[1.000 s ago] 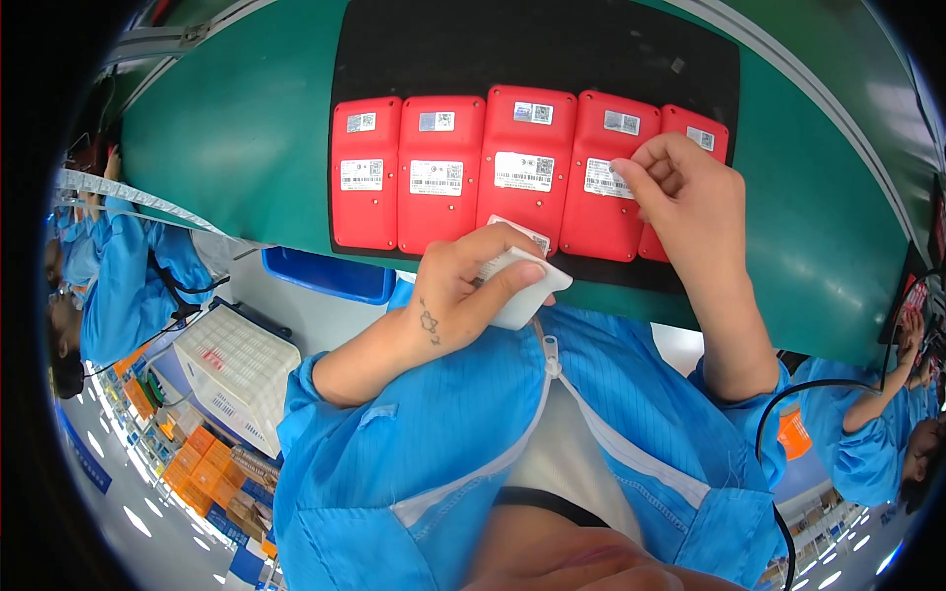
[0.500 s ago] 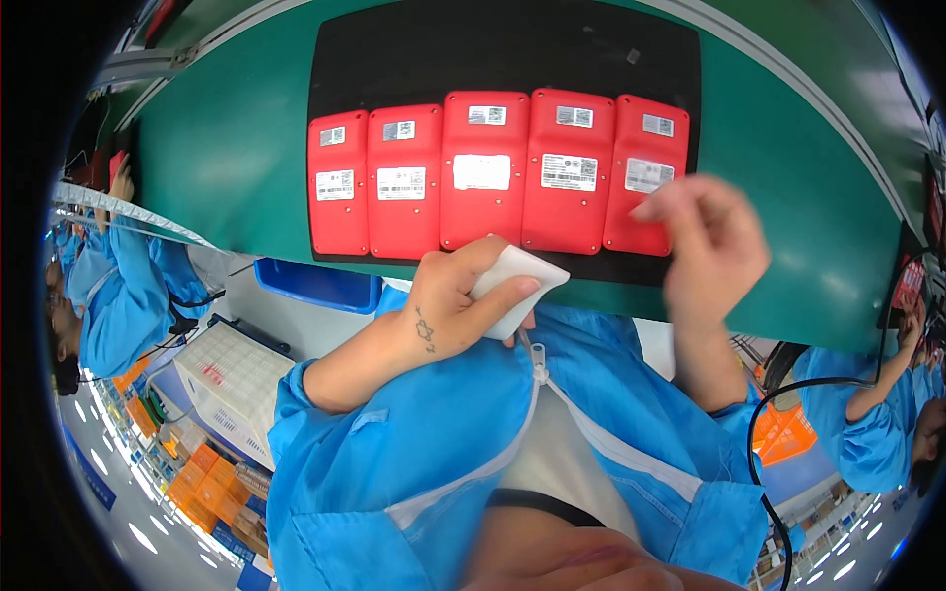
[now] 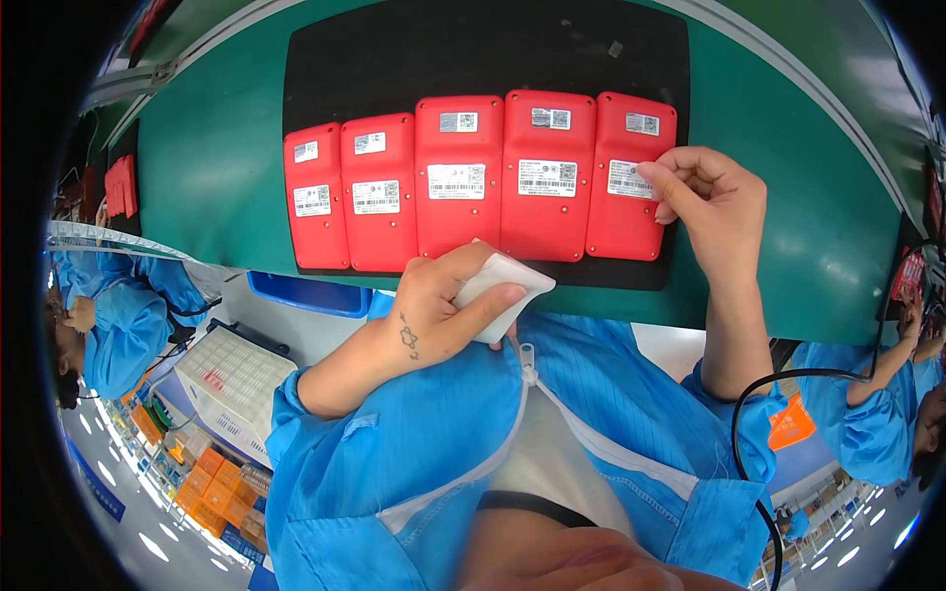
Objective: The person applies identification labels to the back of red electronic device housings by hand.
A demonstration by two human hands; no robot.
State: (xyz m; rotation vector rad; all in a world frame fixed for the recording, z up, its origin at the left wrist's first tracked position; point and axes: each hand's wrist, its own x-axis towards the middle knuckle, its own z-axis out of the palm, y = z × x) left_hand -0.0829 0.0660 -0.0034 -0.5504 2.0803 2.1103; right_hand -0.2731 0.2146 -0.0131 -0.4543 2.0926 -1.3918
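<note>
Several red plastic device housings [image 3: 460, 222] lie side by side in a row, backs up, each with a small silver label near the top and a larger white label below. My right hand [image 3: 711, 197] is at the right-hand housing [image 3: 631, 227], its thumb and forefinger pinched together at the right edge of that white label [image 3: 628, 179]. Whatever is between those fingertips, if anything, is too small to make out. In front of the middle housings, my left hand [image 3: 443, 305] grips a folded white sheet [image 3: 501, 286] between thumb and fingers.
The housings rest on a black mat [image 3: 473, 49] on a green tabletop [image 3: 217, 148]. Below its front edge are a blue bin [image 3: 310, 294] and a white crate [image 3: 232, 374]. A black cable [image 3: 744, 424] hangs at right. Co-workers in blue [image 3: 113, 315] sit on both sides.
My right hand has come to rest at the right-hand housing's label, fingers more curled. The middle housing's white label, washed out before, now shows its print. The whole view has shifted slightly.
</note>
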